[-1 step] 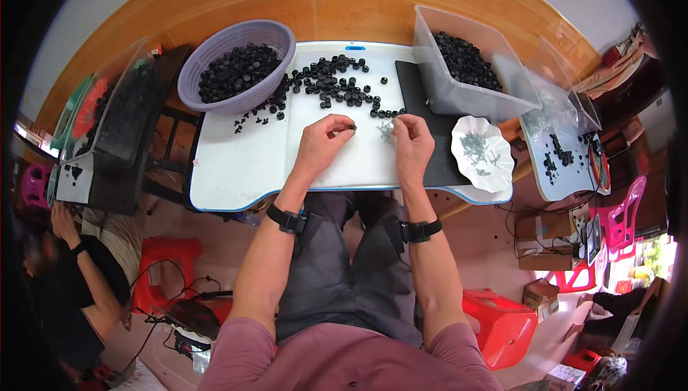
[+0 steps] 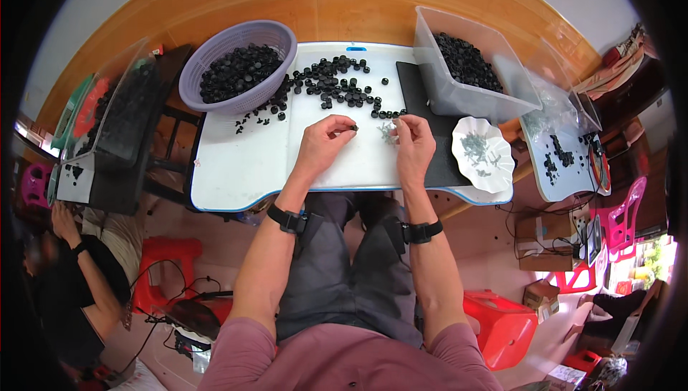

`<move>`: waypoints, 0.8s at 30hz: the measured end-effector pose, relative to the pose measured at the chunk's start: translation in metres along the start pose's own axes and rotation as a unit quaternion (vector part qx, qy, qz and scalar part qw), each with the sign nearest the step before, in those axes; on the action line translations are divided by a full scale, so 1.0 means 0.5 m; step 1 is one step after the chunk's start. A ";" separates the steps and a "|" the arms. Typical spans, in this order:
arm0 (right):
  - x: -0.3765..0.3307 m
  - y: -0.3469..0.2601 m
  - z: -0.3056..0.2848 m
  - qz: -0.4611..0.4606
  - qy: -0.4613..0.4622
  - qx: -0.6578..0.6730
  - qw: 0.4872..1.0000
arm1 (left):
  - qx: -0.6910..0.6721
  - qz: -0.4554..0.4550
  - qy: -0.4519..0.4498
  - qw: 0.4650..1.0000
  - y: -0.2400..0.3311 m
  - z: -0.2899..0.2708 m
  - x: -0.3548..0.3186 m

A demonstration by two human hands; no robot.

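My left hand (image 2: 321,149) is over the white tabletop (image 2: 244,165), thumb and forefinger pinched on a small black plastic part (image 2: 354,128). To its right, my right hand (image 2: 414,149) has its fingertips pressed together beside a little heap of small pale grey-green pieces (image 2: 387,132). Whether a piece sits in that pinch is too small to make out. Beyond both hands, many round black caps (image 2: 337,90) lie scattered, with a short row of them just above my right fingertips. Smaller black bits (image 2: 247,121) lie to the left.
A purple basket (image 2: 190,90) of black caps stands far left, a clear bin (image 2: 448,97) of them far right on a black mat (image 2: 446,165). Right of my right hand is a white scalloped dish (image 2: 464,169) with more pale pieces. Another person's hand (image 2: 66,225) shows at left.
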State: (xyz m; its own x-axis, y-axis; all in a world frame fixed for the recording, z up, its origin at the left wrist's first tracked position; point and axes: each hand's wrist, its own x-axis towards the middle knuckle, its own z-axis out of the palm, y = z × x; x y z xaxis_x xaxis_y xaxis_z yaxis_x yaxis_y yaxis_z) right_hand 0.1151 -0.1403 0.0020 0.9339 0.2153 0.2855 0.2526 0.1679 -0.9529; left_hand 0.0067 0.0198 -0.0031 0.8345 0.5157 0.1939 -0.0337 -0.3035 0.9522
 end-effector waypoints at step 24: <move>-0.036 0.018 0.024 -0.111 -0.122 -0.119 0.979 | 0.019 0.032 -0.045 0.998 0.008 0.011 -0.006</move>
State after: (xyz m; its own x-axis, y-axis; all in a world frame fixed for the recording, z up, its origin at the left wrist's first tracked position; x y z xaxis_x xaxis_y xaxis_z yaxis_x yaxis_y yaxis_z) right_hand 0.0973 -0.1311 -0.0104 0.7680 0.4279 0.4765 0.5218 0.0133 -0.8529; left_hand 0.0071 0.0127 -0.0010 0.8779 0.4201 0.2297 -0.0686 -0.3644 0.9287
